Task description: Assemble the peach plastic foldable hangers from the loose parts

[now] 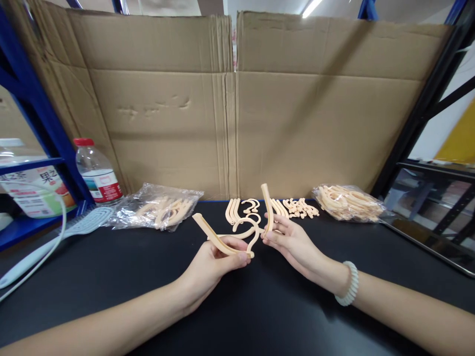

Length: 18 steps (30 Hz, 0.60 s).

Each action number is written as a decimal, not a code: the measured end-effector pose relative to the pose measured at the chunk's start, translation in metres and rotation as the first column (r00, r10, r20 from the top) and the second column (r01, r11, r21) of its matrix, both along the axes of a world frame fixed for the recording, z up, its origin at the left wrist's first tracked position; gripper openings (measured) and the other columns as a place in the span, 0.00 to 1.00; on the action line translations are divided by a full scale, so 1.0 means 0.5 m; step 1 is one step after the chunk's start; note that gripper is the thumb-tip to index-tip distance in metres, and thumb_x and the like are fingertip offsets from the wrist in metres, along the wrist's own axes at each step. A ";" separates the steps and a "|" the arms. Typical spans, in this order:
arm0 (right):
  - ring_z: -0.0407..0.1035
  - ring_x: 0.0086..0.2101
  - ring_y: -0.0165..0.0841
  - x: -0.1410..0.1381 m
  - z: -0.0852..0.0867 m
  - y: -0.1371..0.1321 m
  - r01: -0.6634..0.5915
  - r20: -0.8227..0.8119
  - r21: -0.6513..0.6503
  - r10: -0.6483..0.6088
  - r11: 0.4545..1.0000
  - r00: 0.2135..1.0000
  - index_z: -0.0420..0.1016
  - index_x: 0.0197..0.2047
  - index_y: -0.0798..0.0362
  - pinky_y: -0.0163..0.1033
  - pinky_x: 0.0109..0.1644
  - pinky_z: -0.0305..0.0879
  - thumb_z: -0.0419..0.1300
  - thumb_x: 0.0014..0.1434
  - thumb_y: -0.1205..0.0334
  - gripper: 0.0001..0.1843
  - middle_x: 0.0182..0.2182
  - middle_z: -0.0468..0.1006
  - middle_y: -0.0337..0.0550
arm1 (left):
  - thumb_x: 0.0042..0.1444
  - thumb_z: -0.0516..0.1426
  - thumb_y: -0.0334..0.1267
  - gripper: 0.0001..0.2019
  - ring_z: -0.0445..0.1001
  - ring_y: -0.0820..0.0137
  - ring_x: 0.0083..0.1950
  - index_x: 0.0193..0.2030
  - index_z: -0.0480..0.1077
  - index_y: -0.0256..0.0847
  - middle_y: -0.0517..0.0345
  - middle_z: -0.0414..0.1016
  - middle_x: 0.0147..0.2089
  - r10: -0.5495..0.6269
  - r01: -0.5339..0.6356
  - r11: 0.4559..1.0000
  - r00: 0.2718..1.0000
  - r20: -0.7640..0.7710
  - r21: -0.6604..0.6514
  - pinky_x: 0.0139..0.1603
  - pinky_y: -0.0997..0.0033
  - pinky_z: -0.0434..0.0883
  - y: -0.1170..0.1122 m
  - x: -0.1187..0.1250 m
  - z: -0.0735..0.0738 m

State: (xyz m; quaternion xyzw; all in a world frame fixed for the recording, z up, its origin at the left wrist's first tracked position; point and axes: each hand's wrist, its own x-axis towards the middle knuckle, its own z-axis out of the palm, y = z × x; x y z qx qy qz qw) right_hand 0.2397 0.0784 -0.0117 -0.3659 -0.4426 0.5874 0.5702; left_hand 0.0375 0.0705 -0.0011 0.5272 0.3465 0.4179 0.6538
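Note:
My left hand (213,264) is closed around a beige plastic hanger arm (211,234), its grooved side visible and its free end pointing up to the left. At the fingertips, a curved hanger hook (254,241) meets the inner end of that arm. A second hanger arm (267,202) stands nearly upright in my right hand (293,244), pinched near its lower end between thumb and fingers. The two hands are close together above the black table. Behind them a similar beige piece (224,236) lies on the table, partly hidden.
Toward the back lie hanger arms (233,211), more arms (279,207), loose hooks (252,203) and several small connectors (301,207). Plastic bags of hanger parts rest left (163,207) and right (349,201). A hairbrush (89,221), bottle (97,173) and cardboard wall (166,123) border the table (237,316).

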 end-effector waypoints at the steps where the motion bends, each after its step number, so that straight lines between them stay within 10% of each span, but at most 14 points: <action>1: 0.72 0.36 0.31 -0.002 0.000 -0.002 -0.026 0.005 0.002 0.026 1.000 1.000 0.71 0.44 0.52 0.40 0.46 0.69 0.73 0.41 0.65 0.26 0.33 0.74 0.39 | 0.43 0.70 0.34 0.11 0.73 0.72 0.37 0.32 0.75 0.35 0.58 0.76 0.33 0.001 -0.001 1.000 1.000 -0.001 0.003 0.43 0.72 0.69 0.000 0.000 0.000; 18: 0.74 0.36 0.32 -0.013 -0.011 -0.015 -0.203 0.131 0.133 0.185 0.970 0.974 0.73 0.44 0.52 0.39 0.44 0.67 0.70 0.49 0.61 0.18 0.35 0.80 0.41 | 0.42 0.69 0.34 0.08 0.71 0.71 0.35 0.29 0.76 0.37 0.59 0.75 0.30 0.004 -0.001 0.998 0.999 -0.033 0.067 0.42 0.71 0.67 0.003 -0.002 -0.002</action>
